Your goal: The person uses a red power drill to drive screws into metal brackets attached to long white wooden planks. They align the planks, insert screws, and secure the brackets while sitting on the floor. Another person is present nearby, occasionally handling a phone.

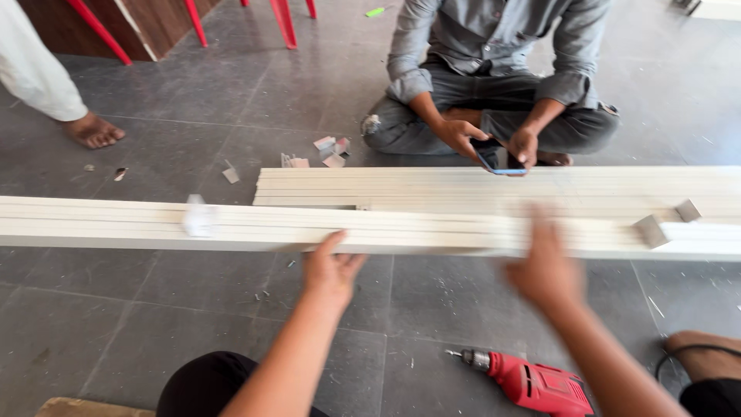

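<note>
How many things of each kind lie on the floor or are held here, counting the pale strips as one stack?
Stack of long pale strips: 1
Red power drill: 1
Small grey angle brackets on the strips: 2
Phone held by the seated person: 1
Total: 5
Both the left hand and right hand rest on the stack.

1 red drill (540, 384), 1 phone (498, 158), 2 metal brackets (652, 230), 4 red chair legs (284, 22).

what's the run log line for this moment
left hand: on white profiles | right hand: on profiles, blurred | red drill: on floor
</note>
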